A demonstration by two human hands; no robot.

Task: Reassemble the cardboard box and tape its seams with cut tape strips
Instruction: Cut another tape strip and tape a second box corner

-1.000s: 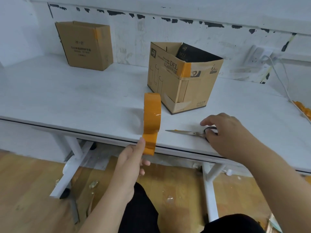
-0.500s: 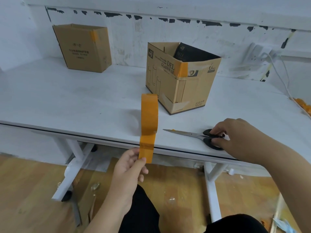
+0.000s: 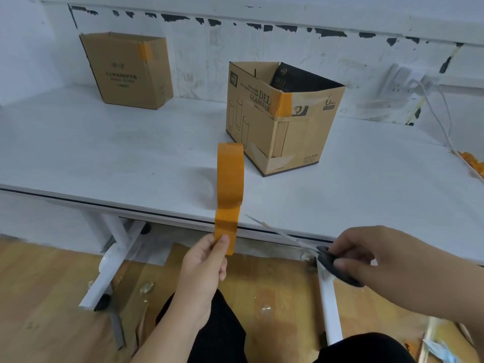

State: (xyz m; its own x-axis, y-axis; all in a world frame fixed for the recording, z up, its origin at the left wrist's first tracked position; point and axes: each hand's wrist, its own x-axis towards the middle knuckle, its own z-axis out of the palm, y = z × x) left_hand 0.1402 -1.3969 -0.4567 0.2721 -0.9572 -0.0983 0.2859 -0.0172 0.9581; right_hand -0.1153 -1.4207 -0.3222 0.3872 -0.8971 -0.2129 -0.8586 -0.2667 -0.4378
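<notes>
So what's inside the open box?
A black printed panel leans against the far wall inside the open box. The near walls cover whatever is lower down.

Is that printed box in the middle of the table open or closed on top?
Open. The glassware box has no flaps over its top; its inner walls and a dark panel inside show. An orange tape strip wraps its near top corner.

A white counter (image 3: 104, 153) on white legs (image 3: 115, 258) stands over a wooden floor (image 3: 39, 297). A second cardboard box (image 3: 125, 72) sits by the scuffed white wall (image 3: 204, 61), far beyond the hand. A white cable (image 3: 440, 121) hangs further right.
</notes>
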